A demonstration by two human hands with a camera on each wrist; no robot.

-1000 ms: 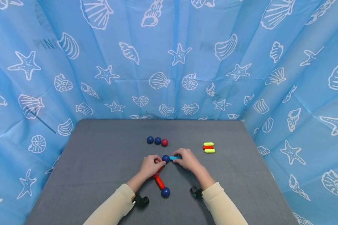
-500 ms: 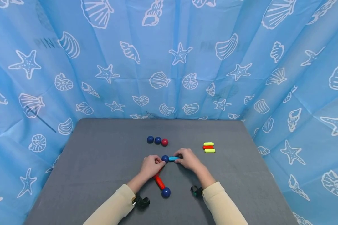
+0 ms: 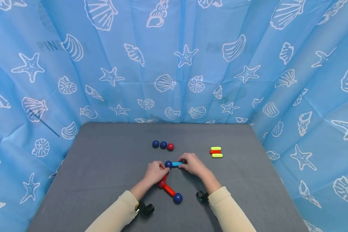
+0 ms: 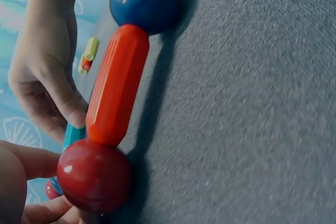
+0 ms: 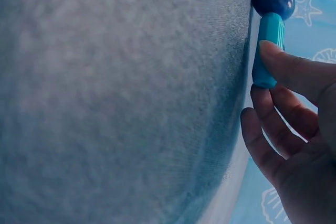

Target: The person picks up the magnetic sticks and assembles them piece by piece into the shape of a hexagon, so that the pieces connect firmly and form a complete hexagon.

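Observation:
My left hand (image 3: 155, 173) pinches a red rod (image 3: 165, 176) just below a dark blue ball (image 3: 168, 164). My right hand (image 3: 192, 163) grips a light blue rod (image 3: 177, 164) between thumb and fingers. One end of that rod meets the blue ball, as the right wrist view also shows with the light blue rod (image 5: 268, 51) against the ball (image 5: 273, 0). From the pinched rod the chain runs to a red ball (image 3: 161, 184), then a second red rod (image 3: 169, 190) and another dark blue ball (image 3: 177, 198). The left wrist view shows this red ball (image 4: 94, 176) close up.
Behind the hands, two loose blue balls (image 3: 163, 145) and a red ball (image 3: 170, 147) stand in a row on the grey table (image 3: 116, 145). To the right lie two yellow rods (image 3: 217, 156) with a red rod (image 3: 216, 151) between them. A blue shell-print curtain (image 3: 162, 64) surrounds the table.
The light blue rod has moved left and its end has come up to the blue ball. The chain's near blue ball has swung to the right, and the red ball now shows beside the left hand.

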